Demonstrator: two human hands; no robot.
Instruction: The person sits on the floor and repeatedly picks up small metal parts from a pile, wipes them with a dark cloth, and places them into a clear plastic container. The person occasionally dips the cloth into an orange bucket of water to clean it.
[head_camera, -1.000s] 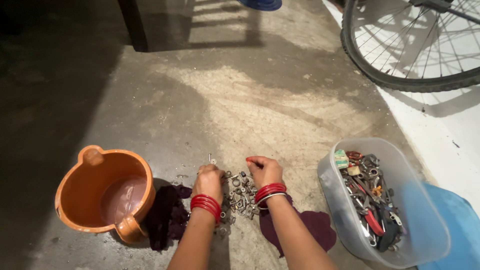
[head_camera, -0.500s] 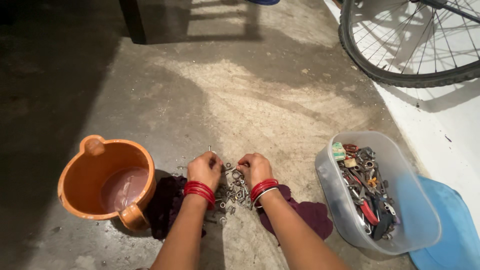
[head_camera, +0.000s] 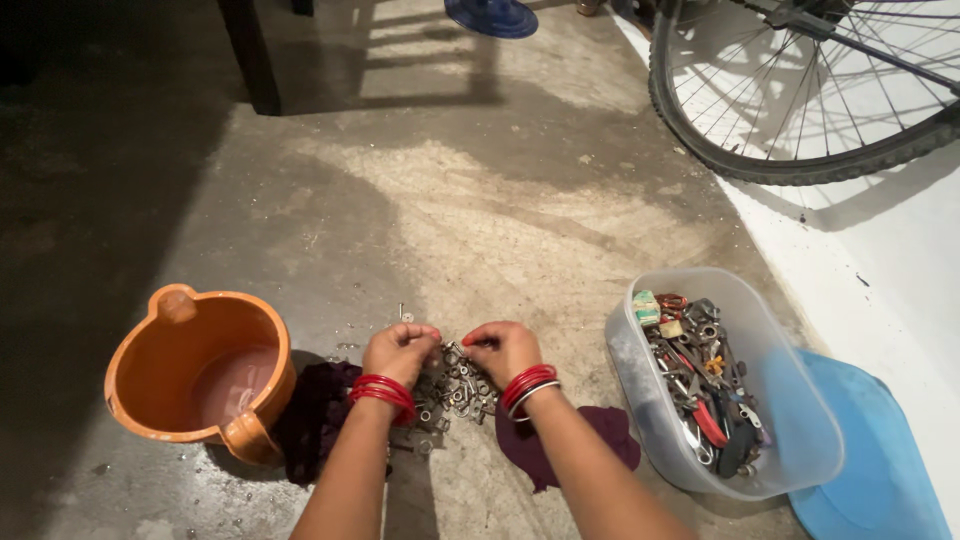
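Observation:
A pile of small metal nuts and bolts (head_camera: 453, 390) lies on the concrete floor between my hands. My left hand (head_camera: 398, 353) is curled at the pile's left edge, fingertips on the pieces. My right hand (head_camera: 503, 350) is curled at the pile's right edge, pinching at a small piece; what it holds is too small to tell. Both wrists wear red bangles. A dark purple cloth (head_camera: 575, 440) lies under and beside the pile.
An orange plastic tub (head_camera: 190, 375) with a little liquid stands at the left. A clear plastic container (head_camera: 800, 440) full of tools and metal parts stands at the right, next to a blue lid (head_camera: 880, 480). A bicycle wheel (head_camera: 800, 150) is at the far right, a dark table leg (head_camera: 248, 60) behind.
My hands stay at the pile, fingers working among the pieces; they sit slightly closer together than a second ago. The view has shifted a little to the right and back.

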